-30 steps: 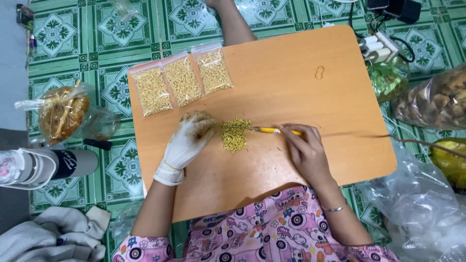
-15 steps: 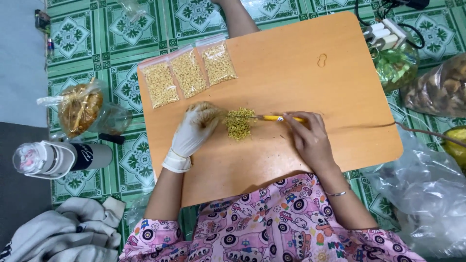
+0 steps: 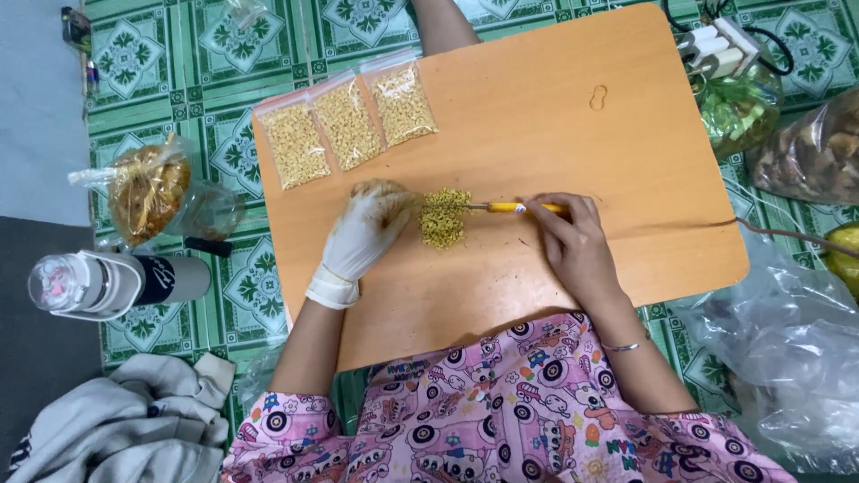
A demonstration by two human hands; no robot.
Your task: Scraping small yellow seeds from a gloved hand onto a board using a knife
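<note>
Three clear bags [image 3: 344, 125] of small yellow pieces lie in a row at ten o'clock on the orange bench [image 3: 555, 107], which sits low over a green tiled floor [image 3: 134, 54]. Off the bench at nine o'clock stand a white bottle [image 3: 107, 284] and a tied bag of gold bits [image 3: 148, 188]. Near centre, the gloved left hand [image 3: 362, 237] lies flat with fingers together, pressing the edge of a loose pile [image 3: 445, 217] of yellow pieces. At its three o'clock, the bare right hand [image 3: 573, 241] is closed around a yellow-handled tool [image 3: 506, 207] whose thin metal tip reaches into the pile. By the look of them, the pieces are light, hard and quick to scatter, best herded with a flat palm or picked singly with the tip; the tool is stiff and slim, best gripped at its handle. Crumpled plastic [image 3: 787, 349] fills four o'clock.
</note>
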